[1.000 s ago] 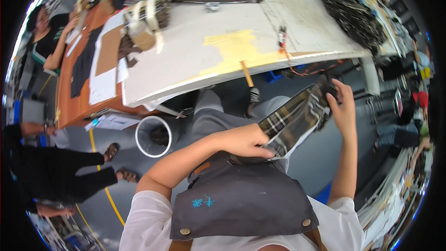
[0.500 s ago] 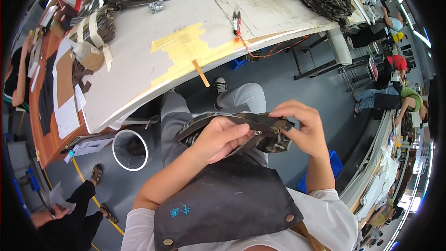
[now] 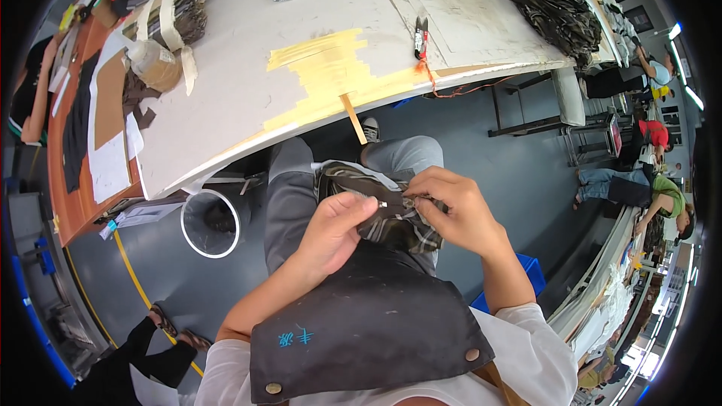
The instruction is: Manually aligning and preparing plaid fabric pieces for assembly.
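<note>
A dark brown plaid garment piece (image 3: 412, 237) lies bunched over my lap, with pale lining along its far edge. Across its top runs a zipper with a small metal pull (image 3: 383, 204). My left hand (image 3: 331, 231) pinches the garment at the zipper, thumb pressed on top beside the pull. To the right, my right hand (image 3: 460, 209) has thumb and fingertips closed on the dark band of the same piece. The fingers under the cloth are hidden.
Ahead is a white worktable (image 3: 248, 53) with yellow tape (image 3: 323, 60), a wooden strip (image 3: 353, 119) jutting past its edge, and red-and-black snips (image 3: 421, 39). Plaid stacks (image 3: 549, 7) lie farther back. A waste bin (image 3: 235, 237) stands left, a blue crate (image 3: 526, 278) right.
My hands have come closer together, and the garment is now gathered rather than stretched out between them. My right hand has moved left. The view has shifted slightly.
</note>
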A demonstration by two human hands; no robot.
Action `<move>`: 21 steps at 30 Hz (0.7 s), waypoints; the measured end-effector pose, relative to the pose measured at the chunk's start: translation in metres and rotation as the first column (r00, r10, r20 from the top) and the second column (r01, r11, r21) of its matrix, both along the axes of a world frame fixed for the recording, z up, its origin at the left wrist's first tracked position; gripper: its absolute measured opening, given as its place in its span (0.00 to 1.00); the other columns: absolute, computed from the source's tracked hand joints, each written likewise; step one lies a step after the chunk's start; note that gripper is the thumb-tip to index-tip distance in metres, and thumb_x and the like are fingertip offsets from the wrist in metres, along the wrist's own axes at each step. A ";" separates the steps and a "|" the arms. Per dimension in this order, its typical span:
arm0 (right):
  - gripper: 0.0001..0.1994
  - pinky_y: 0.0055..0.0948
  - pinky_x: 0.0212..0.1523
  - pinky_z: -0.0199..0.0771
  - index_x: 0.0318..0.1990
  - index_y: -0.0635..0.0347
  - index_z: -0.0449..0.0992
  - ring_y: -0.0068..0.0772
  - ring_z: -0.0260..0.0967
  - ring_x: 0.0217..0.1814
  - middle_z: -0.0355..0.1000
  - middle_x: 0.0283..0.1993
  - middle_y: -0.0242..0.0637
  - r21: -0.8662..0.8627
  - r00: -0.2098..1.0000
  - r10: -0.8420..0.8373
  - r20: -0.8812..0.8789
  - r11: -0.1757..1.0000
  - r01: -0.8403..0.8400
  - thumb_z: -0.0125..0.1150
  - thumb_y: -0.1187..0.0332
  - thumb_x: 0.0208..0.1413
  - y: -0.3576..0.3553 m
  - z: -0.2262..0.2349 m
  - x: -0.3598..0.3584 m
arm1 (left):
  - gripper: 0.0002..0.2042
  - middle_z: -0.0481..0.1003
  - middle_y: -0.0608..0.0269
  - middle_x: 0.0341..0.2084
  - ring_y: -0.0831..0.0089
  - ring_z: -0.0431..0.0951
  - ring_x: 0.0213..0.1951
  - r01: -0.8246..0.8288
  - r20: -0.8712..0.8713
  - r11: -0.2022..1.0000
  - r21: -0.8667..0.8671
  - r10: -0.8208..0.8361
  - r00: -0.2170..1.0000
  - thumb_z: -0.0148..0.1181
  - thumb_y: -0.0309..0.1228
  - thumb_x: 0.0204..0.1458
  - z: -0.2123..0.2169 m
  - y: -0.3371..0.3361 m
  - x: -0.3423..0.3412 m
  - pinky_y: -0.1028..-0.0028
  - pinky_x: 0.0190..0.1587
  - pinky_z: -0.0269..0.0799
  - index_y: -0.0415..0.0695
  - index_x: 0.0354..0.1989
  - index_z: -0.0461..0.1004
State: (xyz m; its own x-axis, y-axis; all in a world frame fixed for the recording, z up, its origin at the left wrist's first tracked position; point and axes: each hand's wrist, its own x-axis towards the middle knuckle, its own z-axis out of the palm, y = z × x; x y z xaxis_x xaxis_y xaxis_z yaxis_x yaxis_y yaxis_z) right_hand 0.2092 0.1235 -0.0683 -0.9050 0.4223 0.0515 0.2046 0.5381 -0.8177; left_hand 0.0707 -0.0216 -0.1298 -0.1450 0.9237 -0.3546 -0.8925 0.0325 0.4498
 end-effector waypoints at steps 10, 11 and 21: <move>0.11 0.29 0.31 0.69 0.33 0.64 0.73 0.39 0.69 0.31 0.69 0.32 0.40 -0.105 0.999 0.054 -0.004 0.993 -0.054 0.54 0.85 0.38 0.006 -0.009 -0.016 | 0.14 0.74 0.64 0.36 0.78 0.74 0.37 0.233 0.201 0.970 0.071 -0.243 0.949 0.61 0.24 0.46 -0.016 0.005 -0.002 0.76 0.42 0.69 0.37 0.42 0.72; 0.12 0.28 0.30 0.69 0.33 0.64 0.73 0.39 0.69 0.31 0.69 0.32 0.40 -0.103 0.998 0.056 -0.012 0.993 -0.057 0.53 0.85 0.38 0.006 -0.010 -0.017 | 0.14 0.74 0.64 0.37 0.78 0.74 0.38 0.282 0.194 0.958 0.055 -0.287 0.938 0.61 0.23 0.45 -0.022 0.004 -0.004 0.77 0.42 0.69 0.37 0.42 0.72; 0.12 0.26 0.28 0.67 0.34 0.63 0.73 0.36 0.69 0.30 0.69 0.32 0.38 -0.129 0.998 -0.037 0.051 0.991 0.044 0.55 0.84 0.39 0.006 -0.020 -0.026 | 0.14 0.72 0.63 0.42 0.74 0.73 0.43 0.234 0.398 0.966 0.111 -0.259 0.880 0.55 0.26 0.50 -0.019 0.006 -0.013 0.72 0.47 0.69 0.39 0.46 0.70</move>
